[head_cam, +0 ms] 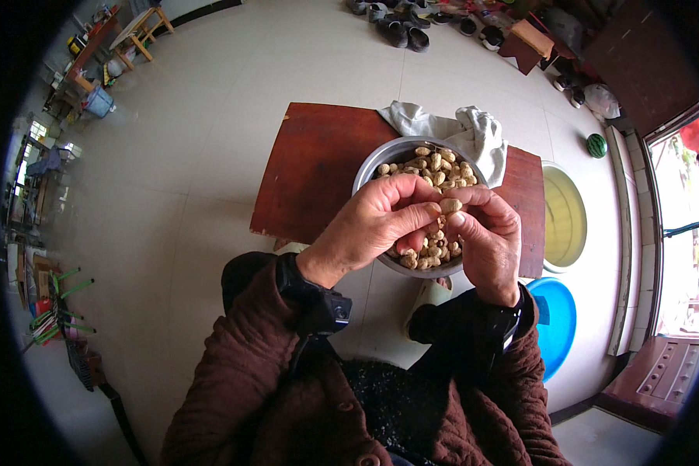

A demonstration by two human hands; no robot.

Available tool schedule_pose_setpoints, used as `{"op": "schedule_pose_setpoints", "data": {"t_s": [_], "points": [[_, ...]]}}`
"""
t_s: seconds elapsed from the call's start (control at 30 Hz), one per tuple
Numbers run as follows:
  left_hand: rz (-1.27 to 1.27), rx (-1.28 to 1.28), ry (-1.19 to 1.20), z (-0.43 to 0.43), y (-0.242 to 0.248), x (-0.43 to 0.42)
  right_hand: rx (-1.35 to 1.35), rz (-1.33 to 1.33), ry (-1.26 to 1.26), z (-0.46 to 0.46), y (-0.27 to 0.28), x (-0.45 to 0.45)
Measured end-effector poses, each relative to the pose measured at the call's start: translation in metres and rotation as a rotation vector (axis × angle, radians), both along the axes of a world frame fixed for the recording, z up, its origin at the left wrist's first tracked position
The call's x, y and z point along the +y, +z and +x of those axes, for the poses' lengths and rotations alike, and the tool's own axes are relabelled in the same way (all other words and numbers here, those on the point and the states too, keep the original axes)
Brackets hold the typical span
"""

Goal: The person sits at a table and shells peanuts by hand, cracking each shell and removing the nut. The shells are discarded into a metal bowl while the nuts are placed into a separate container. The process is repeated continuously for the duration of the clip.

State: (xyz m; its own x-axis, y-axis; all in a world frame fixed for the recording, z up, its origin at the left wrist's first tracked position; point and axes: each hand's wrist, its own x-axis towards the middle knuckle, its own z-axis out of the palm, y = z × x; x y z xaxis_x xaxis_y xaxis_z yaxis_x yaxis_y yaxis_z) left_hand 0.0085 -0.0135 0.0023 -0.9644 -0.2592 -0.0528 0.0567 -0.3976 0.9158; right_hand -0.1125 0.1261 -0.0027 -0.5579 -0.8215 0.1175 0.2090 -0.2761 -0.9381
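Observation:
Between both hands an unshelled peanut [450, 205] is pinched above a metal bowl [378, 158]. My left hand [378, 218] has its thumb and fingers at the peanut's left end. From the other side, the thumb and forefinger of my right hand [492, 236] grip it. Below them the bowl holds many peanuts in their shells [437, 166], and my hands hide its middle. It stands on a red-brown wooden table [320, 169], partly past the near edge. A crumpled pale cloth [480, 140] lies behind and against the bowl.
Right of the table are a tub of yellowish liquid [564, 218] and a blue plastic basin [559, 326]. A watermelon [596, 145] rests on the floor by the wall. Several shoes [405, 32] lie at the far side. A blue bucket [99, 102] and a wooden stool [140, 35] stand far left.

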Motion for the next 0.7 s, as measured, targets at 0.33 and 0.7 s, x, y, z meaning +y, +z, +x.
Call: {"op": "schedule_pose_setpoints", "data": {"t_s": [0.33, 0.7], "points": [[-0.369, 0.052, -0.006, 0.002, -0.004, 0.006, 0.074, -0.021, -0.005, 0.002, 0.006, 0.002], [-0.615, 0.124, 0.109, -0.002, -0.009, 0.008, -0.104, 0.025, -0.084, 0.006, 0.000, -0.001]]}}
